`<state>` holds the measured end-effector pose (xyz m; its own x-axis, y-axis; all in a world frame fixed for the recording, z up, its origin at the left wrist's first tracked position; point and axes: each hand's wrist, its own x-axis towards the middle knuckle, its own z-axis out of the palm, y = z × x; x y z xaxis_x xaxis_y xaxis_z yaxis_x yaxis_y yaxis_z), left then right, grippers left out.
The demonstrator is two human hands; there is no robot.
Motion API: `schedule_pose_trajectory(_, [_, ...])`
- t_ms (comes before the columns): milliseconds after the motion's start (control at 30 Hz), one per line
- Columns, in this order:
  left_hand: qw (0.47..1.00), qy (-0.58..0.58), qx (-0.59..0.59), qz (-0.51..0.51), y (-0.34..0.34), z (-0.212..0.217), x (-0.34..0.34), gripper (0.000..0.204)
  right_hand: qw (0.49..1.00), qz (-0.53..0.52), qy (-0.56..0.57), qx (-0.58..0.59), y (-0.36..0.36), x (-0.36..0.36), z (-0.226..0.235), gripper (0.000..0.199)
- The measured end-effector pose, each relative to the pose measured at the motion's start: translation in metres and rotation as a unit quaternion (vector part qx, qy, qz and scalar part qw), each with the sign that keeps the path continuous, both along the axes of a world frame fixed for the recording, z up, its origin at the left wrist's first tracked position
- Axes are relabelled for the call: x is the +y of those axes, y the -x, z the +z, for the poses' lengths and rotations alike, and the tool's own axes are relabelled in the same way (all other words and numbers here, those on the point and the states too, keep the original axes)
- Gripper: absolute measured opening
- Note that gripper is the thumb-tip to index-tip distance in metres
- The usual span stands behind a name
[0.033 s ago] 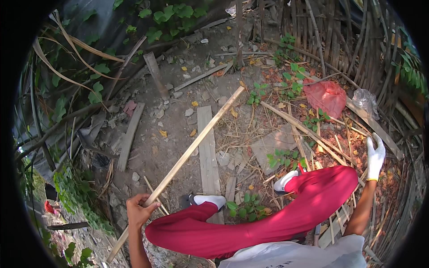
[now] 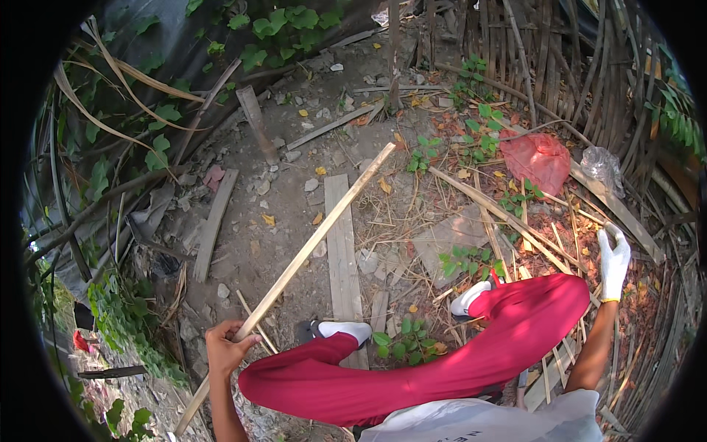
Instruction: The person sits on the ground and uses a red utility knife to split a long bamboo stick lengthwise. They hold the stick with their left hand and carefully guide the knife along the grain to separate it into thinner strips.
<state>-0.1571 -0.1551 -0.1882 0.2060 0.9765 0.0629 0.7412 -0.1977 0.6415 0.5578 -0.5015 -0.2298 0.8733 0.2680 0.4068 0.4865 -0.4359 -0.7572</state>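
Observation:
My bare left hand [image 2: 228, 348] is closed around a long pale wooden strip [image 2: 317, 239]. The strip slants from the lower left, behind my forearm, up to the middle of the view, its far end passing over a grey plank [image 2: 342, 254]. On my right hand [image 2: 613, 271] is a white glove with a yellow cuff. Its fingers are apart and slightly bent, above the litter beyond my right knee, with no held thing showing. A thin stick [image 2: 591, 216] ends close to its fingertips; whether they touch I cannot tell.
Several wooden strips [image 2: 508, 215] lie on the ground near my right foot. Beyond them are a red plastic bag [image 2: 536, 162] and a clear plastic bag [image 2: 602, 169]. A short post [image 2: 257, 125] stands at the far left, and a slatted fence [image 2: 545, 59] at the far right.
The wooden strip and my left hand have shifted slightly left. My right hand has moved slightly down and left, its fingers bending more.

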Motion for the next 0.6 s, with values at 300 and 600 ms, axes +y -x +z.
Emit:
schedule_pose_trajectory(300, [0.968,-0.215,0.116,-0.053,0.038,0.023,-0.023,0.032,0.972,0.226,-0.020,0.058,0.104,0.130,0.053,0.027])
schedule_pose_trajectory(600, [0.957,-0.270,0.100,-0.047,0.046,0.029,-0.055,0.032,0.697,0.439,-0.112,0.557,0.186,0.287,-0.008,0.038])
